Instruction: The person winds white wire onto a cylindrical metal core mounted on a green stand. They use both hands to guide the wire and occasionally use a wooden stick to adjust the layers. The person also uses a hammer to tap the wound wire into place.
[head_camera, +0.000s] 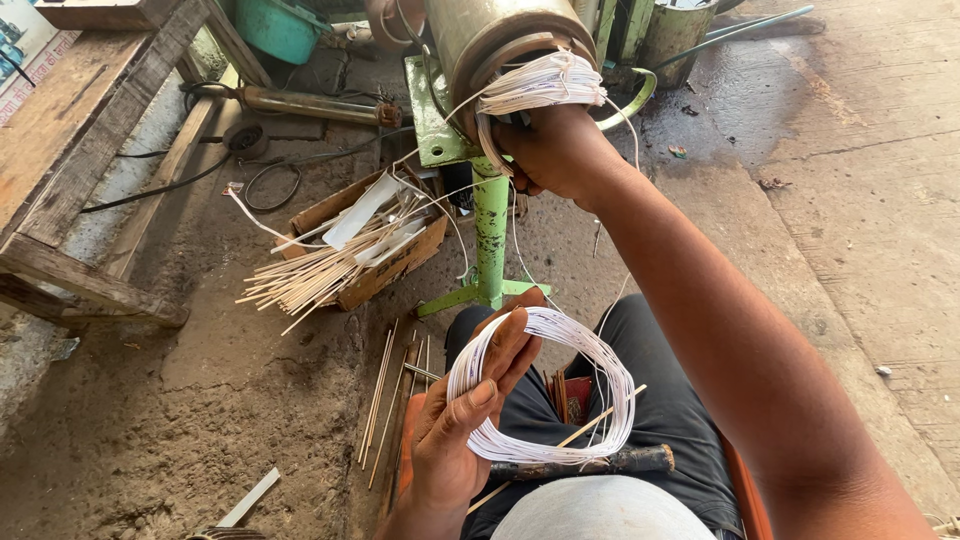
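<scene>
My left hand (470, 410) holds a loop of white wire coil (590, 360) over my lap, thumb and fingers closed on its left side. My right hand (555, 150) reaches up to the open end of a metal motor cylinder (485, 35), gripping a bundle of white wire strands (540, 85) that come out of it. Thin strands run between the bundle and the loop. The cylinder sits on a green metal stand (490, 230). A dark rod (590, 463) lies across my lap under the loop.
A cardboard box (370, 240) of thin wooden sticks and white strips lies on the dirt floor at left. More sticks (380, 395) lie beside my knee. A wooden bench (80, 150) stands at far left, a teal tub (280, 25) behind, and concrete paving (860, 200) at right.
</scene>
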